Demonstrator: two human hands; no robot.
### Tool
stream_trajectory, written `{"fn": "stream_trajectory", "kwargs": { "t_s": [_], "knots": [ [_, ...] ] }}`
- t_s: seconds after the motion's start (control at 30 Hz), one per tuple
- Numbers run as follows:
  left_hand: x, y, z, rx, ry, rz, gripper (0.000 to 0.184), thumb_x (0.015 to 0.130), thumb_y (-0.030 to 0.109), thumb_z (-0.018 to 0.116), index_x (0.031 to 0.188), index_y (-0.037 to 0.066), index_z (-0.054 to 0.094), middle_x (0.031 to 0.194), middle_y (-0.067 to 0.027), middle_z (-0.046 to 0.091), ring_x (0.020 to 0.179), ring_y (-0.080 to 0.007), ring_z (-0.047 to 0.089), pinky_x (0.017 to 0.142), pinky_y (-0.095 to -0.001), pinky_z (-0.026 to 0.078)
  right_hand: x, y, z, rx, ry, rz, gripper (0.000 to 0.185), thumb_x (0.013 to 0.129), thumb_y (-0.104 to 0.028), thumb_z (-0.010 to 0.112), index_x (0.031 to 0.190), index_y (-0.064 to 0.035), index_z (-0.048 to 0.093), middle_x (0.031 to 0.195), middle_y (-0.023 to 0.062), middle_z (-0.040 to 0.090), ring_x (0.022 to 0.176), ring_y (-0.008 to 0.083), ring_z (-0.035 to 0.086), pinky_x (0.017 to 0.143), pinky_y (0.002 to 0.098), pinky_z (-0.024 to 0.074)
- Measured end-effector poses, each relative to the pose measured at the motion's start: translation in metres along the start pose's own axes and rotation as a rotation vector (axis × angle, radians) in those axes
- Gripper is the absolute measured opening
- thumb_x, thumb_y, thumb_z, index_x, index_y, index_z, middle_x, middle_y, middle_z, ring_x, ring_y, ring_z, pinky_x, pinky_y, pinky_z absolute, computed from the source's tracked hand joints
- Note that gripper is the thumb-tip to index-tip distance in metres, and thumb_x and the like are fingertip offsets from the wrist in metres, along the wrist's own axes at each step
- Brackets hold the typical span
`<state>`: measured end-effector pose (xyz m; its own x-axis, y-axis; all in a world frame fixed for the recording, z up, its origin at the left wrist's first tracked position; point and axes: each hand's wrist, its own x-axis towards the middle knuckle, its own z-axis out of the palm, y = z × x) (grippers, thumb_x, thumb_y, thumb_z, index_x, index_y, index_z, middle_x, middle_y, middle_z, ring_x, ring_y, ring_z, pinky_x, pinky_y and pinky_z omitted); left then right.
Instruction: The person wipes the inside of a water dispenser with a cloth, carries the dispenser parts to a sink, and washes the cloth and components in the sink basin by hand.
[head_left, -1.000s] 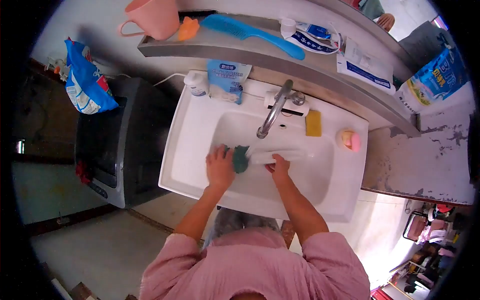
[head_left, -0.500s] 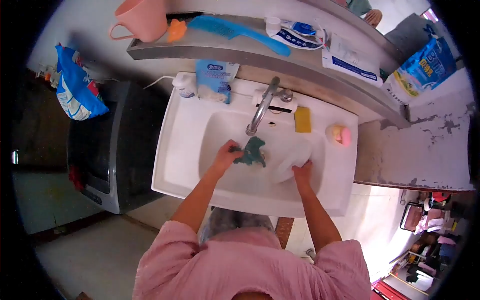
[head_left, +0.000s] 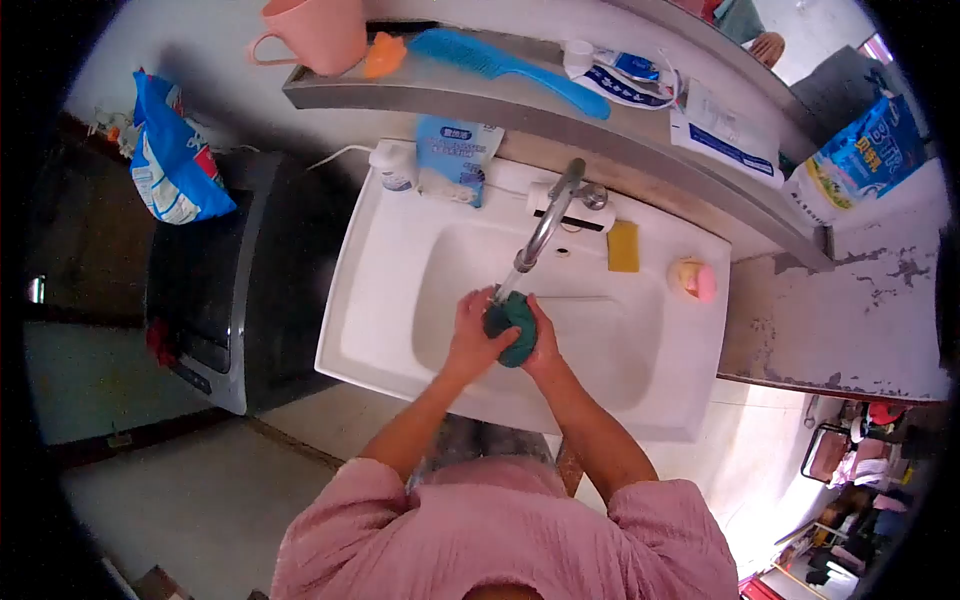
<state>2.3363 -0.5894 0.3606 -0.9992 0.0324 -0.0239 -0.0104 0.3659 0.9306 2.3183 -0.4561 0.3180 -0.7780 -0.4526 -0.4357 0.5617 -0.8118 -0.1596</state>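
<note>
Clasping with the left hand (head_left: 476, 337), thumb across, a green cloth (head_left: 518, 350) cupped on its far side by the right hand (head_left: 542, 338), just below the faucet (head_left: 543, 240), left of centre in the sink (head_left: 345, 335). Best turned and squeezed evenly between both palms, low down to limit splashing over the front edge. At the back left corner, bottle (head_left: 397, 180) and pouch (head_left: 456, 165); next, the spout, obstructing any straight lift; then sponge (head_left: 624, 248) at the back edge, pink piece (head_left: 707, 284) near the right edge.
</note>
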Motion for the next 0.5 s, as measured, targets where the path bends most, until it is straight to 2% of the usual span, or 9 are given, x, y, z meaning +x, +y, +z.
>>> {"fn": "stream_trajectory", "kwargs": {
  "t_s": [0.03,0.07,0.13,0.17,0.2,0.23,0.33,0.43,0.5],
  "knots": [
    [0.005,-0.008,-0.01,0.035,0.036,-0.037,0.056,0.077,0.016,0.072,0.126,0.005,0.048,0.107,-0.013,0.055,0.093,-0.0246,0.059,0.079,-0.0369,0.049,0.002,0.002,0.003,-0.191,0.087,-0.046,0.047,0.094,-0.041,0.053,0.123,-0.0047,0.056,0.113,0.0085,0.061,0.106,0.0214,0.057,0.094,0.035,0.0454],
    [0.008,-0.014,-0.023,-0.229,-0.219,-0.343,0.053,0.078,0.022,0.072,0.124,0.003,0.054,0.102,-0.0125,0.061,0.084,-0.0196,0.062,0.073,-0.0336,0.051,0.006,0.003,0.006,-0.384,0.17,-0.092,0.046,0.094,-0.041,0.054,0.122,-0.0048,0.056,0.112,0.0076,0.061,0.104,0.0197,0.057,0.093,0.0337,0.0454],
    [0.007,-0.045,-0.036,-0.162,-0.404,-0.313,0.038,0.08,0.014,0.071,0.115,0.003,0.06,0.093,-0.0095,0.064,0.079,-0.016,0.06,0.073,-0.0308,0.051,0.006,0.003,0.016,-0.785,0.226,-0.195,0.039,0.093,-0.036,0.058,0.118,-0.0057,0.059,0.108,0.0035,0.061,0.095,0.0137,0.057,0.087,0.0292,0.0462],
    [0.004,-0.059,-0.037,-0.13,-0.498,-0.297,0.031,0.081,0.01,0.07,0.111,0.003,0.063,0.088,-0.0079,0.065,0.077,-0.0141,0.06,0.073,-0.0294,0.05,0.008,-0.002,0.008,-0.824,0.297,-0.232,0.038,0.093,-0.034,0.058,0.118,-0.0059,0.059,0.106,0.0029,0.06,0.094,0.0133,0.057,0.085,0.0286,0.0463],
    [-0.002,-0.06,-0.037,-0.158,-0.329,-0.264,0.011,0.085,0.007,0.064,0.095,0.001,0.066,0.076,-0.0032,0.063,0.074,-0.0115,0.057,0.07,-0.027,0.048,0.013,-0.009,-0.007,-0.865,0.369,-0.271,0.036,0.093,-0.033,0.059,0.117,-0.0061,0.059,0.105,0.0023,0.06,0.093,0.0129,0.057,0.084,0.028,0.0464],
    [-0.003,-0.06,-0.042,-0.191,-0.205,-0.268,0.011,0.086,0.008,0.063,0.094,0.001,0.065,0.076,-0.0031,0.063,0.073,-0.0113,0.057,0.068,-0.0267,0.048,0.013,-0.016,-0.013,-0.905,0.443,-0.311,0.035,0.093,-0.032,0.059,0.117,-0.0064,0.059,0.103,0.0017,0.06,0.092,0.0125,0.057,0.082,0.0274,0.0465],
    [0.0,-0.042,-0.068,-0.273,0.108,-0.221,0.009,0.091,0.009,0.058,0.093,0.001,0.061,0.077,-0.002,0.06,0.071,-0.0102,0.055,0.067,-0.0253,0.046,0.001,-0.034,-0.022,-0.692,0.549,-0.304,0.04,0.086,-0.025,0.067,0.122,-0.0092,0.059,0.108,0.0045,0.061,0.097,0.0181,0.056,0.085,0.0305,0.045],
    [0.01,0.005,-0.091,-0.345,0.203,-0.086,0.006,0.093,0.004,0.052,0.095,0.002,0.058,0.08,0.0001,0.058,0.076,-0.0095,0.053,0.072,-0.0235,0.045,0.003,-0.026,-0.022,-0.861,0.424,-0.467,0.043,0.083,-0.014,0.068,0.124,-0.0085,0.057,0.11,0.005,0.062,0.101,0.0193,0.057,0.089,0.0318,0.045],
    [0.016,0.033,-0.094,-0.384,0.254,0.045,0.008,0.093,0.002,0.05,0.095,0.002,0.058,0.08,0.0002,0.058,0.077,-0.0094,0.053,0.073,-0.0233,0.044,0.0,-0.006,-0.013,-1.121,0.251,-0.436,0.046,0.083,-0.013,0.067,0.128,-0.0112,0.055,0.114,0.0071,0.062,0.106,0.0207,0.057,0.091,0.0327,0.0456]
  ]
}}
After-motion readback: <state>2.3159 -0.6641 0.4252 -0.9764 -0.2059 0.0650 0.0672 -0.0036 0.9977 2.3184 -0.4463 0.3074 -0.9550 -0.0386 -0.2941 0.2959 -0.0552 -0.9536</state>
